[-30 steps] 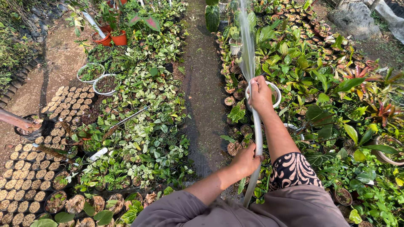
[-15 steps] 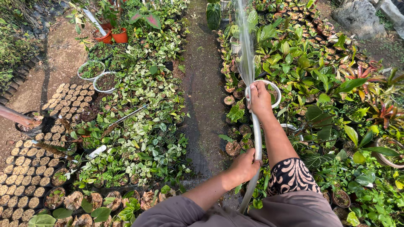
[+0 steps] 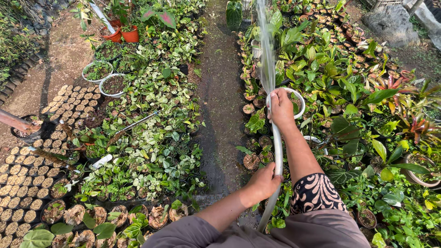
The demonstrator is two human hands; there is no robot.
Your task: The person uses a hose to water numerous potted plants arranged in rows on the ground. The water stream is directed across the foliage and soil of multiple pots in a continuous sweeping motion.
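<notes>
Your right hand fingers wrapped round the hose tip, your left hand gripping the hose lower, water spraying beyond the hose, potted plants beside it

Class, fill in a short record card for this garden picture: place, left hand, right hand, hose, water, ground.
Place: plant nursery, rows of potted plants on both sides of a dirt path
Left hand: grip closed round the hose, lower down
Right hand: grip closed round the hose near its end
Hose: pale, runs up between both hands
Water: sprays forward over the right-side plants
Ground: path looks damp
</notes>
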